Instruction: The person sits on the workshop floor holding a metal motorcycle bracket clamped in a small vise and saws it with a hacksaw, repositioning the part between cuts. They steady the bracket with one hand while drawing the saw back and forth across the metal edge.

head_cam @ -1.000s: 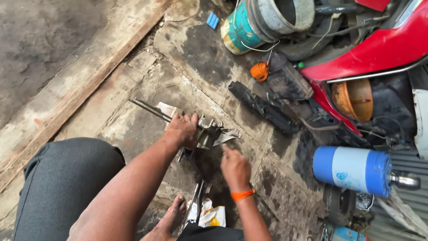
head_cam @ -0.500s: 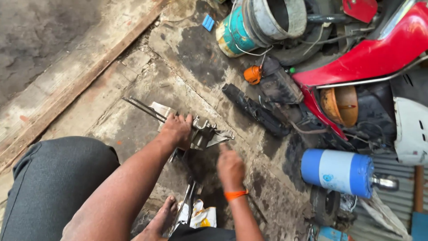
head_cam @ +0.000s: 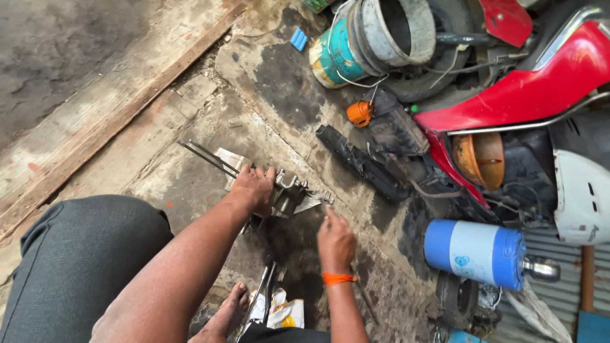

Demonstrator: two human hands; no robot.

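My left hand (head_cam: pixel 255 188) presses down on a grey metal engine part (head_cam: pixel 293 194) lying on the oily concrete floor, fingers wrapped over its near side. Two thin metal rods (head_cam: pixel 203 155) stick out from under that hand toward the upper left. My right hand (head_cam: pixel 335 240), with an orange band at the wrist, hovers just right of the part, fingers curled, index tip touching its edge; whether it holds a small tool I cannot tell. My bare foot (head_cam: pixel 225 316) rests below, beside a long metal tool (head_cam: pixel 262 297).
A black rubber strip (head_cam: pixel 362 164) lies right of the part. Further right are a blue-and-white cylinder (head_cam: pixel 478 252), red scooter bodywork (head_cam: pixel 540 89), an orange bowl (head_cam: pixel 480 159) and a teal bucket with a pot (head_cam: pixel 362 41). A wooden plank (head_cam: pixel 108 108) runs along the left.
The view has shifted slightly. My left hand stays on the metal part; my right hand has edged up toward its right edge.
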